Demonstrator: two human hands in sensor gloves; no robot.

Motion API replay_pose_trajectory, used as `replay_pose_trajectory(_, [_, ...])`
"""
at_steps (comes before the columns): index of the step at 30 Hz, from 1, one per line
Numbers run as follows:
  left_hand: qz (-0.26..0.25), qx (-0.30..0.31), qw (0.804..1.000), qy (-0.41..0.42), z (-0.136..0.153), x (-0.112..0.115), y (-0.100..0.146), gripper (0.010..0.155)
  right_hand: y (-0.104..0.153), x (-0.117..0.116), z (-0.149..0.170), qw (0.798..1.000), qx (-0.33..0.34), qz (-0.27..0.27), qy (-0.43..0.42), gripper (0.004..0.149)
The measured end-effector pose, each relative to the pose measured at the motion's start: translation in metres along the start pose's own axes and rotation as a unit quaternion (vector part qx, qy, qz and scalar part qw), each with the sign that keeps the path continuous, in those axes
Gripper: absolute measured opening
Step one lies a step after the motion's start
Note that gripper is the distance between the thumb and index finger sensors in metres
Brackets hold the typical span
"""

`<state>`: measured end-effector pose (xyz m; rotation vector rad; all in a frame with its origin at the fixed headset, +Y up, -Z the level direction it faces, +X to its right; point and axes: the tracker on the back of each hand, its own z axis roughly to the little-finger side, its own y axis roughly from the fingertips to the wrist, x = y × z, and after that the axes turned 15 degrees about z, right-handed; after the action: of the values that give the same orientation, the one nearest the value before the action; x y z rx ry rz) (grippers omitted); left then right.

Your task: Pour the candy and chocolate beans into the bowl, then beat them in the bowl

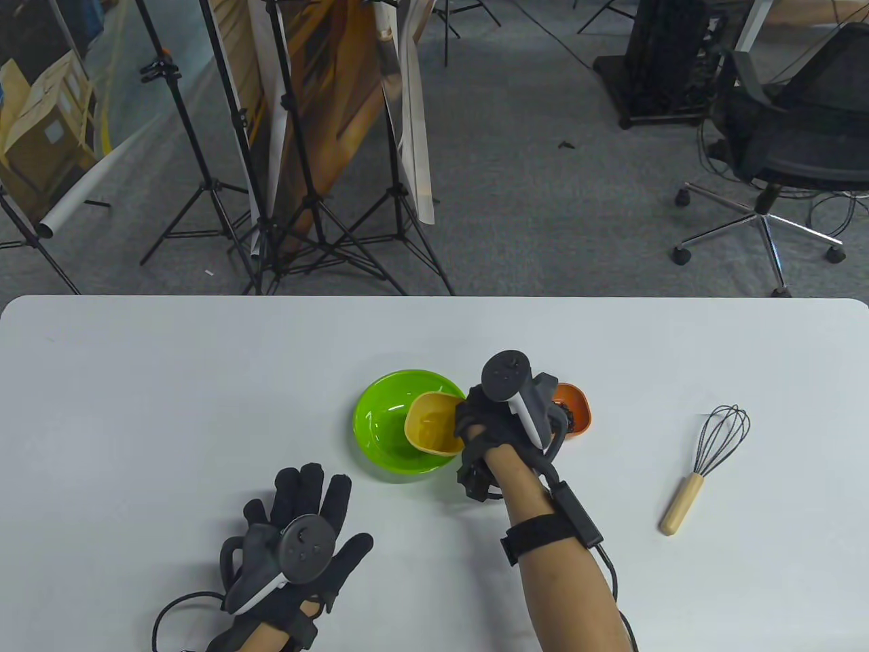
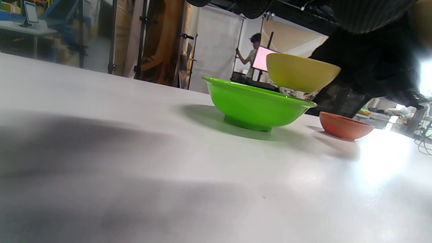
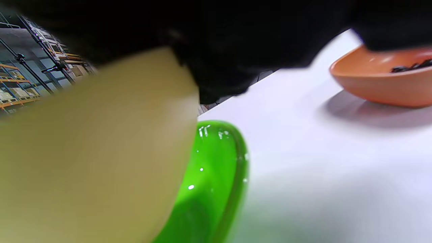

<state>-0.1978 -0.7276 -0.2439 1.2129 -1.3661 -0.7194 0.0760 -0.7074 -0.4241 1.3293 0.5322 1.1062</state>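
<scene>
Table view shows the white table with the green bowl near its middle, the biggest of the three dishes: a rigid, glossy shell that looks light and likely to skate if knocked, so steadying its rim would help. Above its right rim the right hand grips the smaller yellow bowl by its edge, held clear of the green one (contents not discernible). Just right sits the orange bowl, holding dark beans; thin-walled, best pinched at the rim. The whisk lies well apart, its wooden handle the obvious hold. The left hand rests flat, fingers spread, holding nothing.
</scene>
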Motion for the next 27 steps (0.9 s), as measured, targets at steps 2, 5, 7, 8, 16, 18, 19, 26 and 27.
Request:
replay_pose_trajectory(2, [0.003,-0.002,1.000,-0.003,0.001,0.001,-0.001,0.086,-0.001,-0.008,-0.004,1.000,-0.002,0.007,0.002,0.041])
replay_pose_trajectory(5, [0.007,-0.001,1.000,-0.002,0.002,0.003,-0.003,0.085,-0.002,-0.014,-0.009,1.000,-0.001,0.021,0.014,0.042])
replay_pose_trajectory(7, [0.010,-0.001,1.000,-0.004,0.002,0.004,-0.004,0.085,-0.003,-0.018,-0.011,0.999,0.001,0.028,0.029,0.042])
replay_pose_trajectory(8, [0.011,0.000,1.000,-0.006,0.001,0.004,-0.004,0.086,-0.004,-0.020,-0.013,0.999,0.003,0.020,0.040,0.042])
replay_pose_trajectory(16, [0.006,0.002,1.000,-0.009,0.000,0.005,-0.004,0.085,-0.005,-0.034,-0.019,0.997,0.002,0.036,0.074,0.043])
replay_pose_trajectory(18, [0.010,0.008,1.000,-0.008,-0.001,0.006,-0.004,0.085,-0.004,-0.037,-0.021,0.996,0.001,0.038,0.076,0.042])
replay_pose_trajectory(19, [0.012,0.008,1.000,-0.008,-0.001,0.006,-0.005,0.085,-0.004,-0.038,-0.021,0.996,0.003,0.041,0.077,0.042])
replay_pose_trajectory(26, [-0.001,-0.010,1.000,-0.005,0.000,0.006,-0.004,0.085,-0.002,-0.037,-0.024,0.995,0.016,0.052,0.089,0.040])
replay_pose_trajectory(27, [-0.001,-0.010,1.000,-0.006,-0.001,0.007,-0.004,0.085,-0.002,-0.037,-0.024,0.995,0.015,0.053,0.088,0.039])
